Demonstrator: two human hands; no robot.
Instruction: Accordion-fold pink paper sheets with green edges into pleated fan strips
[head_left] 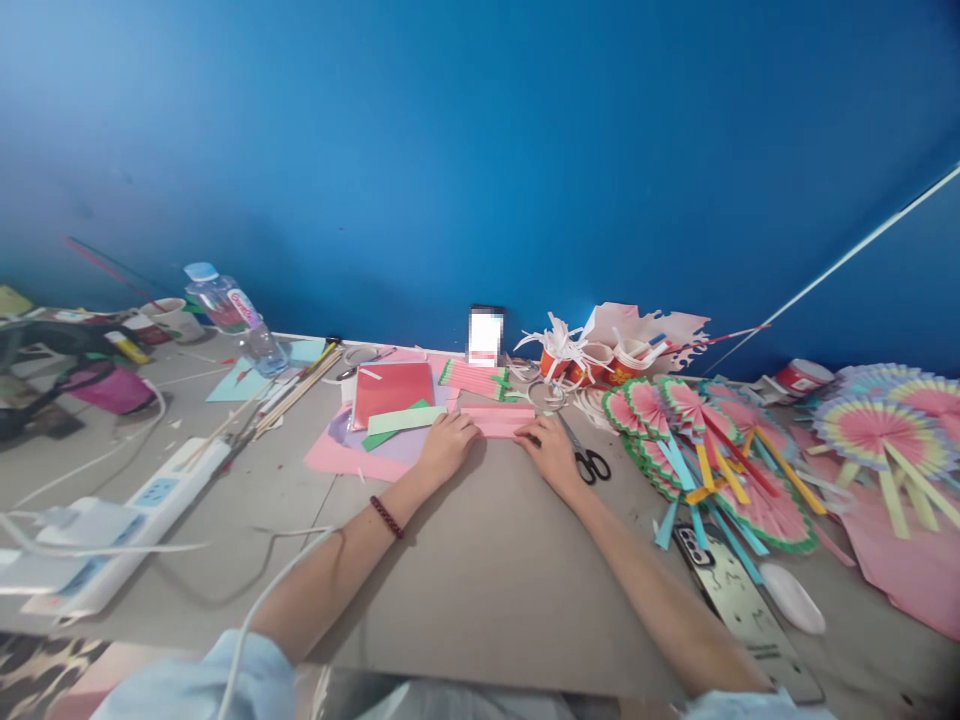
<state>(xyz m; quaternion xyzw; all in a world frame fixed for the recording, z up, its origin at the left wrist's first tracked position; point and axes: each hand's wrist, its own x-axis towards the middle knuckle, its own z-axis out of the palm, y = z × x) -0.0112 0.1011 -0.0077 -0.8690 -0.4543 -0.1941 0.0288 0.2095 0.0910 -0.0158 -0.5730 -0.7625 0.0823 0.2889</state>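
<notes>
Both of my hands rest on a folded pink paper strip (501, 420) lying on the grey table (480, 560). My left hand (448, 444) presses its left end with curled fingers. My right hand (551, 452) pinches its right end. Black-handled scissors (587, 458) lie just right of my right hand. A red sheet (394, 390) and a green strip (405, 420) lie just behind my left hand on pink and lilac paper.
Several pink and green paper fans (720, 450) spread to the right, beside a phone (742, 600). Paper cups (592, 362) stand at the back by the blue wall. A power strip (127, 520), water bottle (232, 310) and wooden sticks (292, 395) lie left.
</notes>
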